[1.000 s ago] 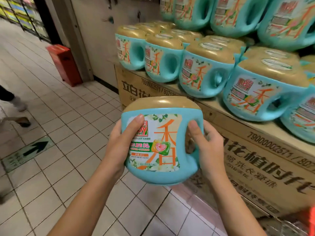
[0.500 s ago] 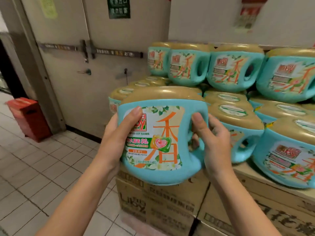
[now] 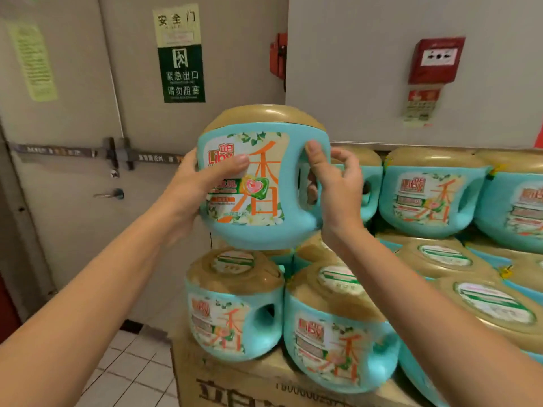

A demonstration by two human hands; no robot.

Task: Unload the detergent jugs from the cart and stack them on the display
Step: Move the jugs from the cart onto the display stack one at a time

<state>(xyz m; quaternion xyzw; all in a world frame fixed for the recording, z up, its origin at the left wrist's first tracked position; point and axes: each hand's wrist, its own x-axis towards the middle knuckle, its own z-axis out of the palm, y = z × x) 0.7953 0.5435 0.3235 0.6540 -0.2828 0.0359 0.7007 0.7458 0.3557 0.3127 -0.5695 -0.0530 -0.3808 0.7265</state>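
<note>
A: Up it goes! You've lifted the jug (image 3: 258, 183) from down beside the cardboard cases (image 3: 235, 386) to clear above the bottom-row jugs (image 3: 235, 304).
B: Right, your left hand (image 3: 194, 186) and right hand (image 3: 338, 186) have carried it level with the upper row (image 3: 423, 195), closer in to the stack.

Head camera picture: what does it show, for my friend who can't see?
A left hand and a right hand hold a teal detergent jug above matching jugs stacked on cardboard boxes. Behind is an emergency exit door.
</note>
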